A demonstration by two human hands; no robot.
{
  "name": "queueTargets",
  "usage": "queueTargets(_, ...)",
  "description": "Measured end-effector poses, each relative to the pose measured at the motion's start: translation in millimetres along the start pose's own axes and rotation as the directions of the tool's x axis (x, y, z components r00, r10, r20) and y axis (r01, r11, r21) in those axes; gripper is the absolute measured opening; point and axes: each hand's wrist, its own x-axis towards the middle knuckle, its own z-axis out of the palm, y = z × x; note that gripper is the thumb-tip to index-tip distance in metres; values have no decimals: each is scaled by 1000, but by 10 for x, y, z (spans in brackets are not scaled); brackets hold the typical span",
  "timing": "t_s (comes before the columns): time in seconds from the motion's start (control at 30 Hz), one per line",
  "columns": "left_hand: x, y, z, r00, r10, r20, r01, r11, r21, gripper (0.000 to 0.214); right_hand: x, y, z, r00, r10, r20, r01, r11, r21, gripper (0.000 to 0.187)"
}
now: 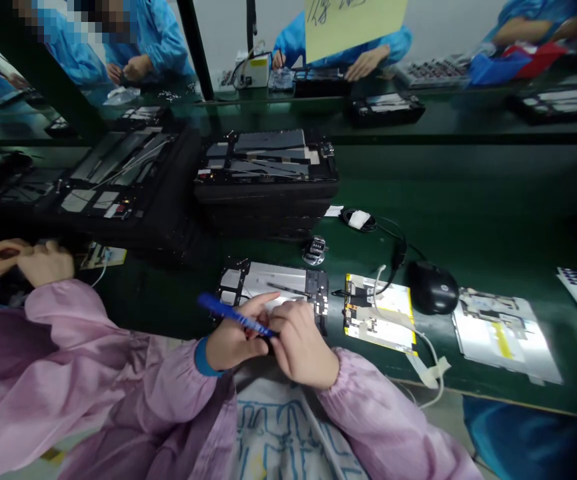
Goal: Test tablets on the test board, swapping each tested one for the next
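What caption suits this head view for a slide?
Left hand and right hand hold a blue pen-shaped tool above an opened grey tablet on the green workbench.

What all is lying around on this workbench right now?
opened tablet: one, grey-black, just beyond the hands
pen: one, blue, held between both hands
yellow-edged panel: one, white, right of the tablet
mouse: one, black, right of that panel
white panel: one, white, far right
tray stacks: two, black, behind the tablet
table: one, green, under everything
co-workers: several, blue coats, far side
left hand: one, pink sleeve, grip on pen
right hand: one, pink sleeve, grip on pen
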Motion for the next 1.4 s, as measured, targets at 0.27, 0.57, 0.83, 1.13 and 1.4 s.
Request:
queueTargets(0.27,306,186,133,975,190,-115,-178,979,102,24,26,-52,-203,995,95,41,-86,979,-187,27)
queueTargets(0.57,164,339,-263,923,128,-364,-181,977,-115,11,211,529,-531,934,294,-202,-292,956,39,26)
queueTargets(0.83,392,28,403,987,-148,60,143,986,80,11,168,1368,-258,920,361,-152,-388,893,-227,26)
queueTargets(1.13,575,-264,518,979,-203,2,198,956,218,18,88,1208,-330,898,347,-270,-374,926,-55,23)
queueTargets(1.4,522,-328,412,987,-159,-37,154,981,-116,21,-144,703,-512,871,385,-306,-368,923,113,12)
